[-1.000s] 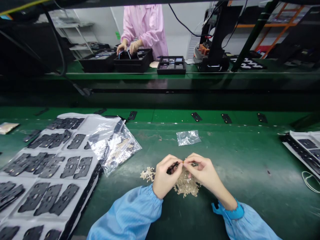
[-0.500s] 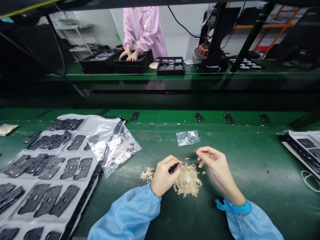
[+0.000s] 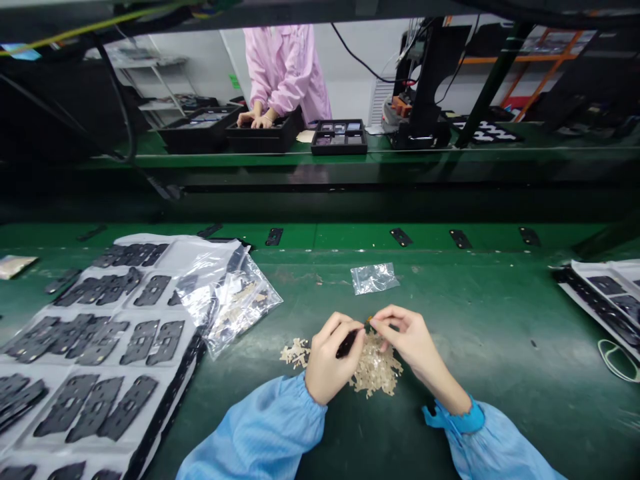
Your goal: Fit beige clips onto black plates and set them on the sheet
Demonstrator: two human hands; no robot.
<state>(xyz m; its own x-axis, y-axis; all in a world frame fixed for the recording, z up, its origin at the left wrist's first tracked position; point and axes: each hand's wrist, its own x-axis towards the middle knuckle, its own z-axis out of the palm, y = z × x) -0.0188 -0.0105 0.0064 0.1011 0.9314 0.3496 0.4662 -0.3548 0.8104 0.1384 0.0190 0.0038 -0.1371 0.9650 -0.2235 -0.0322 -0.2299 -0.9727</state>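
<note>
Fingers curled, my left hand (image 3: 334,357) grips a dark flat part (image 3: 347,343), mostly hidden by the fingers. My right hand (image 3: 407,340) pinches a small amber-coloured piece (image 3: 369,321) between thumb and forefinger, at the left fingertips; whether it touches the dark part I cannot tell. Just below both hands lies a heap of small beige flat pieces (image 3: 377,373). A smaller cluster of beige pieces (image 3: 296,352) sits left of my left hand. Beyond the hands rests a small clear plastic bag (image 3: 374,279).
At left, a white-lined tray (image 3: 165,380) holds rows of black plates, with a clear bag of beige pieces (image 3: 243,307) over its corner. Several black plates (image 3: 401,237) lie along the green strip behind. Another tray (image 3: 590,303) is at right. Across the bench stands a person in pink (image 3: 287,73).
My right hand has moved left with the amber piece, from apart to beside the left fingertips. My left hand still holds the dark part. The view has shifted slightly.
</note>
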